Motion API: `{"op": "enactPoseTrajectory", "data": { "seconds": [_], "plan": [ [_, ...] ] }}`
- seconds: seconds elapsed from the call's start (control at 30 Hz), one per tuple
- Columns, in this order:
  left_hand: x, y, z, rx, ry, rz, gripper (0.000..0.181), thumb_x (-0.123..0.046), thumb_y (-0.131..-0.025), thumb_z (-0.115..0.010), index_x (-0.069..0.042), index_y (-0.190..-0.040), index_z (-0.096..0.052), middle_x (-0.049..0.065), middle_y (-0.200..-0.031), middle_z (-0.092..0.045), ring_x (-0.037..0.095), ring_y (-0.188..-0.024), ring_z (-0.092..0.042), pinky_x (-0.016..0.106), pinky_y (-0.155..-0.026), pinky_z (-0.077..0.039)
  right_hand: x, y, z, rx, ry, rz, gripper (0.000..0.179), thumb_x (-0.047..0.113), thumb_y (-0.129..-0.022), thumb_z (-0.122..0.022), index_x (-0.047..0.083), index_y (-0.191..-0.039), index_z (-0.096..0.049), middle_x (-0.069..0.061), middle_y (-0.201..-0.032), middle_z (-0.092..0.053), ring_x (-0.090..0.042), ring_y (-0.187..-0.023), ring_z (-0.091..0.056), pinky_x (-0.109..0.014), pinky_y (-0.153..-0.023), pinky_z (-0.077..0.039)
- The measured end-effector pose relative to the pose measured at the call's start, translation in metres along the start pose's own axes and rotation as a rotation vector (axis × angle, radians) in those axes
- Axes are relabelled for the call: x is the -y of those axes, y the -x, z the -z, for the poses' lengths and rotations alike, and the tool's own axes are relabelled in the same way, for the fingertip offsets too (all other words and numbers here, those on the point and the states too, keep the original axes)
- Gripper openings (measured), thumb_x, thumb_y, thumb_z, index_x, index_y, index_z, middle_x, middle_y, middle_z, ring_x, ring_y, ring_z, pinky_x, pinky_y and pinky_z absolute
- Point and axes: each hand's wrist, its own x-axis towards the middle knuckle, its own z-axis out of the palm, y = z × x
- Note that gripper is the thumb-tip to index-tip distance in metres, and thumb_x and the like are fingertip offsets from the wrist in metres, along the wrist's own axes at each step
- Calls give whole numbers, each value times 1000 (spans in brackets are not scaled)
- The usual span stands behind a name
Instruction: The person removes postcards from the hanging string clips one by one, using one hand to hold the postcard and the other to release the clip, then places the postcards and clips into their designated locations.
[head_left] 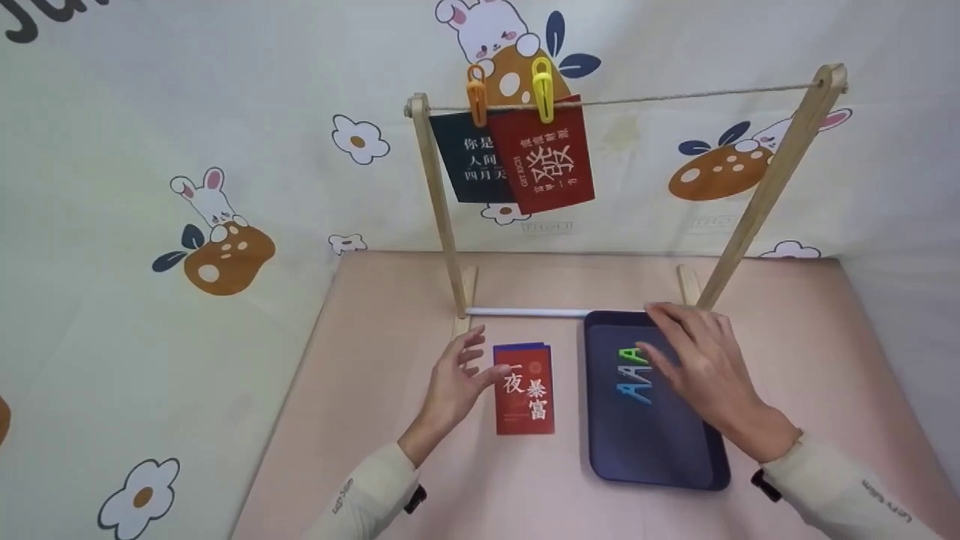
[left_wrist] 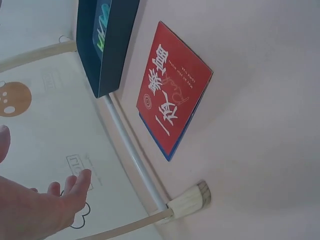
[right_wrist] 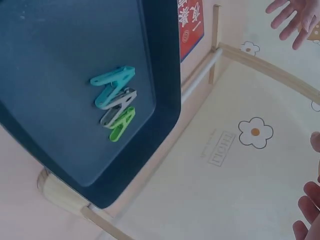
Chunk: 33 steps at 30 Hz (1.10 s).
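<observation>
3 A-shaped plastic clips [right_wrist: 120, 104] lie nr R hand [head_left: 705, 367].

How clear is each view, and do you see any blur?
Head: soft light, the red card legible except its smallest print; right wrist: a little soft, yet the clothespins keep separate outlines; left wrist: pale haze, clothespins blurred into coloured streaks.

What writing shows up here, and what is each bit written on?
"你是人间四月天": dark hanging card.
"發" and "GET RICH": red hanging card; its smaller characters are hard to read.
"一夜暴富" and "May all your wishes Come true": red card lying flat.
Backdrop: large letters cut off at the top left; small boxed lettering, unclear.
Left sleeve and right sleeve: lettering too blurred to read.
</observation>
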Motion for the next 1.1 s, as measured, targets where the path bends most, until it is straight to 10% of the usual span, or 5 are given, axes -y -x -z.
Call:
{"op": "enactPoseTrajectory", "data": {
  "seconds": [0.57,1.1],
  "plan": [
    [-52,-21,7,34,-53,-91,78,-18,-82,-84,-12,-149,-44,11,-145,-54,30,-132,-55,45,-109,-51,-14,-94,28,13,162,307,44,31,-104,-56,-2,-133,-60,-20,-121,-68,-35,-108,-63,-47,-85,-54],
    [-86,-54,15,-40,106,-128,75,-18,-82,-84,-12,-147,-46,10,-143,-54,29,-132,-54,44,-109,-51,-7,-155,28,38,254,419,63,26,-93,-72,1,-144,-46,-20,-134,-61,-36,-119,-59,-48,-101,-52]
  ]
}}
